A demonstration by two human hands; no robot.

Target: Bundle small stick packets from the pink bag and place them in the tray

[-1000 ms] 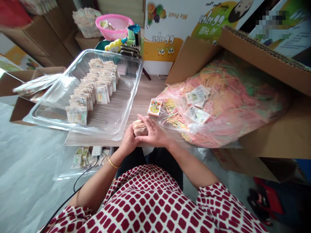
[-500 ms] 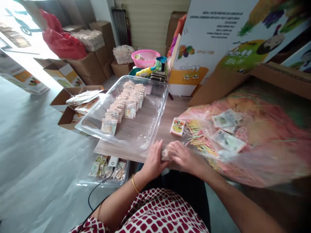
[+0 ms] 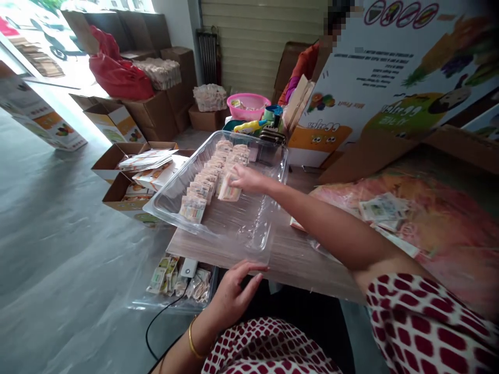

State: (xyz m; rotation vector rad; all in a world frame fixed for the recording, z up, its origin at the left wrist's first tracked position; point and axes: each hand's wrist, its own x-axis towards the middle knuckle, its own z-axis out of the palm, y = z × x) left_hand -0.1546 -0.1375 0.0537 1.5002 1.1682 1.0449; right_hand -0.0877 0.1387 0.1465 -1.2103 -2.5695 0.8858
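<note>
A clear plastic tray (image 3: 255, 228) lies on the wood-grain table (image 3: 218, 254) and holds rows of small printed packets (image 3: 194, 209). My right hand (image 3: 246, 179) reaches over the tray, its fingers closed on a small packet (image 3: 229, 193) at the near end of the right-hand row. Whether this packet touches the one behind it is hidden by my fingers. By the table's front edge is my left hand (image 3: 234, 291), empty, with thumb and fingers apart. Beneath my right forearm, a small printed box (image 3: 297, 223) is mostly covered.
Right of the tray, a plastic bag of coloured sticks (image 3: 346, 192) bears loose packets (image 3: 384, 210). Open cartons (image 3: 128, 208) stand at the left. Below the table edge, another tray (image 3: 156, 306) holds packets and a white device (image 3: 188, 268) with a black cable. A pink basin (image 3: 249, 111) stands behind.
My right hand has moved from beside my left hand, up and left into the tray. My left hand has shifted slightly down and opened. The whole view has moved a little.
</note>
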